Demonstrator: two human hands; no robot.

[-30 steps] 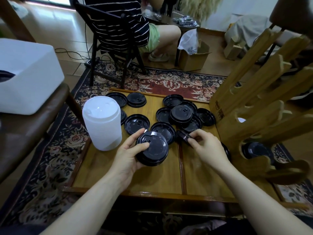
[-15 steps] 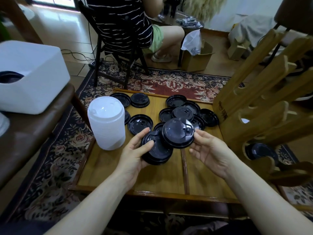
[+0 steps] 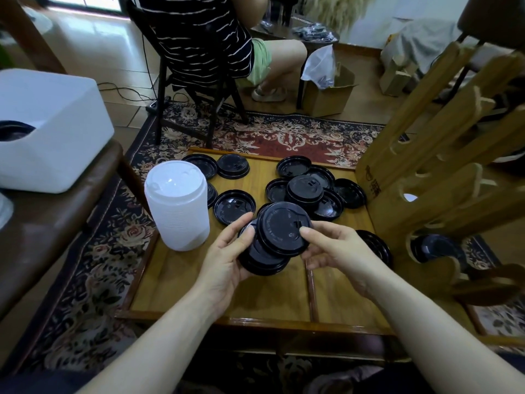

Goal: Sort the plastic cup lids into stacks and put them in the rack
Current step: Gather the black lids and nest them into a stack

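A small stack of black lids [image 3: 262, 258] sits at the tabletop's [image 3: 181, 280] centre, held off the wood, with one black lid [image 3: 281, 233] tilted against its top. Loose black lids [image 3: 305, 189] lie scattered toward twelve o'clock. A tall white lid stack [image 3: 177, 204] stands at nine o'clock. The wooden rack [image 3: 426, 180] rises at three o'clock, black lids [image 3: 434, 247] in its lowest slot.

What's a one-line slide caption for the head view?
Left hand holds black lid stack; right hand seats another lid on it beside the wooden rack.
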